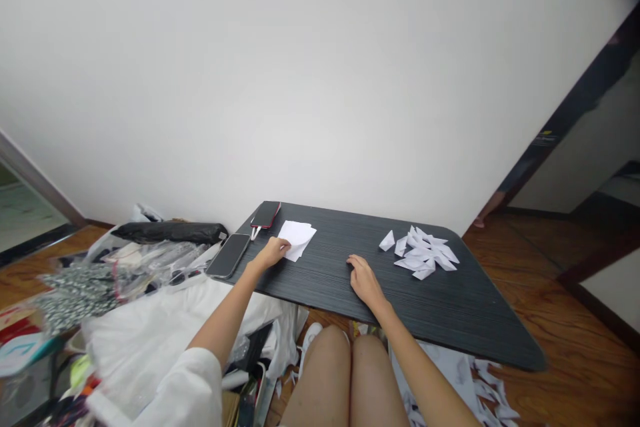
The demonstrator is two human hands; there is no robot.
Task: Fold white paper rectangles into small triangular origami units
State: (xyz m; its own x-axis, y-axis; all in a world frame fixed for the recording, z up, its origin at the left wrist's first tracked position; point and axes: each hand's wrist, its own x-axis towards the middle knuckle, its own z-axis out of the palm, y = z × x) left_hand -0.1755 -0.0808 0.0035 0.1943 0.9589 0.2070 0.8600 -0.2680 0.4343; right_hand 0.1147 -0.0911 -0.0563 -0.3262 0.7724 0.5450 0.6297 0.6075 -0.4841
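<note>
My left hand (275, 251) pinches the near edge of the top sheet on a small stack of white paper (298, 235), which lies on the dark table (330, 293). That edge is slightly lifted. On the bare tabletop to the right rests my right hand (364, 279), fingers loosely curved and holding nothing that I can see. Beyond it, toward the right end, is a pile of folded white paper pieces (425, 255). One folded piece (387, 241) lies a little apart on the pile's left side.
Two phones lie at the table's left end: a larger grey one (229, 255) and a red-edged one (266, 214) with a white cable. Plastic bags (165, 260) crowd the floor at left. Paper scraps (493, 390) lie under the table. A white wall (320, 80) stands behind it.
</note>
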